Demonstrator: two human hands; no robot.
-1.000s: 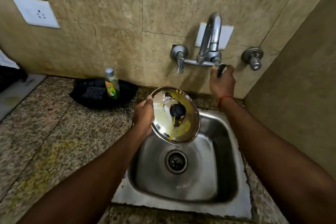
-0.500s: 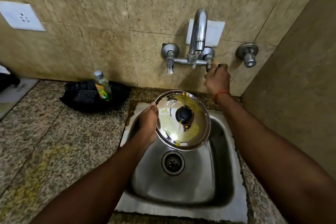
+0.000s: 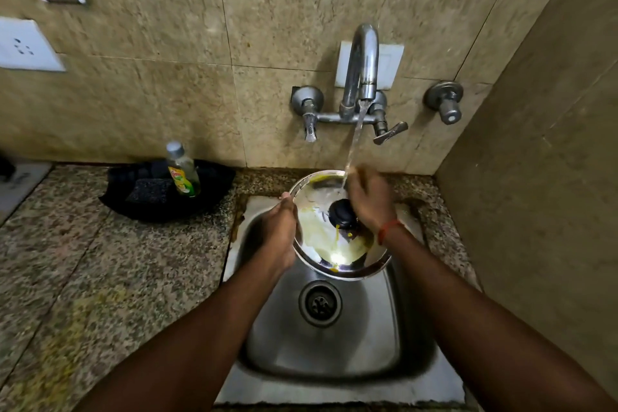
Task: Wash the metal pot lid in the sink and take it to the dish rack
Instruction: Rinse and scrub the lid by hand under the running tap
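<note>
left hand (image 3: 279, 231): clamped on the left rim of the metal pot lid (image 3: 321, 237), thumb over the edge, fingers hidden under it
right hand (image 3: 369, 201): motion-blurred, fingers spread loose and flat on the lid's top beside the black knob (image 3: 341, 212), gripping nothing; red thread on the wrist
hard to see: right fingertips smeared; far lid edge behind that hand; phone or tray at the left frame edge cut off
lid: tilted over the sink (image 3: 334, 344), between both hands, yellow residue on it
water: stream from the tap (image 3: 363, 60) hits the lid's far edge at the right hand
change: half a second ago the right hand was on the tap lever and no water ran
beyond left hand: soap bottle (image 3: 184, 172) in a black tray (image 3: 133, 201) on the worktop (image 3: 83, 278)
</note>
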